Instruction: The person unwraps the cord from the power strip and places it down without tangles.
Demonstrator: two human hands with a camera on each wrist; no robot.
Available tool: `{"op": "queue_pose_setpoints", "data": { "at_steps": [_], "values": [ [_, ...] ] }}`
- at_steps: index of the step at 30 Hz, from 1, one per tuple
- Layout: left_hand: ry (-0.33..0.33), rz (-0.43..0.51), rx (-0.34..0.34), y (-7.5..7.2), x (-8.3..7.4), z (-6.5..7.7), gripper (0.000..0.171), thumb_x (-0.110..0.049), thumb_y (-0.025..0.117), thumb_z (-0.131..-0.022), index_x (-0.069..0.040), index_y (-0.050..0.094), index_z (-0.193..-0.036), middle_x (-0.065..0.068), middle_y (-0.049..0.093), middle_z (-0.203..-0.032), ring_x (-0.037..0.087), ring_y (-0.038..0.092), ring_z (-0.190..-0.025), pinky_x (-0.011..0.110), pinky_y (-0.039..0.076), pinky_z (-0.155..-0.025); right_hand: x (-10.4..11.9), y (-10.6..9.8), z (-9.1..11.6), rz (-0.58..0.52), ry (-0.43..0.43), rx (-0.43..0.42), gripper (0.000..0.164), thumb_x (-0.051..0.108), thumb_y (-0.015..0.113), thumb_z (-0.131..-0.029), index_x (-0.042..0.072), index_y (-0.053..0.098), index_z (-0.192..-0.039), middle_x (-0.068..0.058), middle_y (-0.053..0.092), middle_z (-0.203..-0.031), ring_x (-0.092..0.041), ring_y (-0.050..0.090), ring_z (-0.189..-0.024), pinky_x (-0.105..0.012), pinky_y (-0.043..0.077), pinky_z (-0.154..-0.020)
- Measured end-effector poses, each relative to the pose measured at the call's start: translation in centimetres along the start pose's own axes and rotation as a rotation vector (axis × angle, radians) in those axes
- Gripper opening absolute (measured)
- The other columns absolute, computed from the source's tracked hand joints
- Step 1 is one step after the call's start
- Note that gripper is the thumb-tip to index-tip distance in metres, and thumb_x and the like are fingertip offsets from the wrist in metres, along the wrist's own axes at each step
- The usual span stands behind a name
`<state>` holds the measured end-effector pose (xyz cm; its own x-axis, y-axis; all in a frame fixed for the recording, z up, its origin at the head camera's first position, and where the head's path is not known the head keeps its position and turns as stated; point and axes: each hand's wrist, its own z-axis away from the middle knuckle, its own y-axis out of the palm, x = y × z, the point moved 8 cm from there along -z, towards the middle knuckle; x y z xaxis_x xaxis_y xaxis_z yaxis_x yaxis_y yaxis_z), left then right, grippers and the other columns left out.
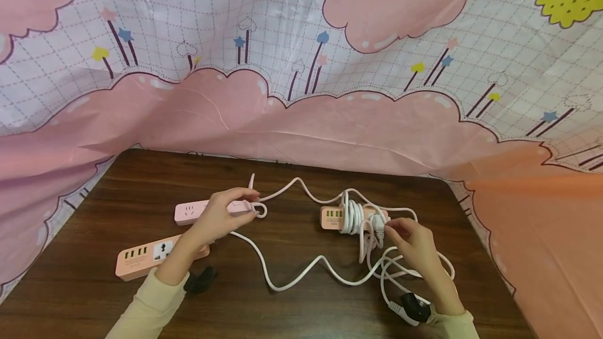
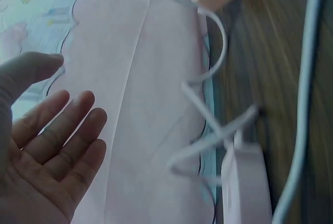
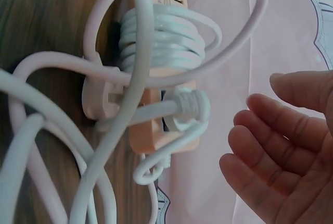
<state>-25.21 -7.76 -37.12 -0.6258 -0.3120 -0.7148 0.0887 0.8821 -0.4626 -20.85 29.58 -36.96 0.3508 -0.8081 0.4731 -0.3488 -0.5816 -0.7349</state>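
My left hand (image 1: 219, 222), fingers loosely spread, hovers over a pink power strip (image 1: 189, 212) and holds nothing. The left wrist view shows its fingers (image 2: 86, 148) apart from the pink strip (image 2: 245, 182) and its looped cord (image 2: 200, 153). My right hand (image 1: 415, 245) is beside a peach power strip (image 1: 332, 219) wrapped in a white cord coil (image 1: 352, 217). A white plug (image 3: 183, 108) sits in that strip, and a pinkish plug (image 3: 100, 94) hangs beside it. In the right wrist view the right fingers (image 3: 260, 153) are relaxed and apart from everything.
A second peach power strip (image 1: 136, 261) lies at the left, partly behind my left forearm. A long white cord (image 1: 287, 287) snakes across the brown table (image 1: 282, 250) to tangled loops at right. Another white plug (image 1: 400, 312) lies beneath my right wrist. A patterned curtain (image 1: 301, 130) borders the table's back.
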Motion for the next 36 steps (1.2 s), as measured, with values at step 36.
{"op": "queue_pose_setpoints", "data": {
  "at_steps": [36],
  "values": [
    [-0.074,-0.097,0.461,18.2,1.2,-7.3,0.066,-0.021,0.080,-0.072,0.004,0.051,-0.126,0.018,0.056,-0.121,0.032,0.054,-0.107,0.040,0.045,-0.091,0.5,1.9,-2.4,-0.071,0.079,-0.048,0.007,-0.003,0.071,-0.078,-0.003,0.067,-0.084,-0.010,0.067,-0.076,-0.015,0.061,-0.066,-0.022,0.050,-0.057]
  ]
}}
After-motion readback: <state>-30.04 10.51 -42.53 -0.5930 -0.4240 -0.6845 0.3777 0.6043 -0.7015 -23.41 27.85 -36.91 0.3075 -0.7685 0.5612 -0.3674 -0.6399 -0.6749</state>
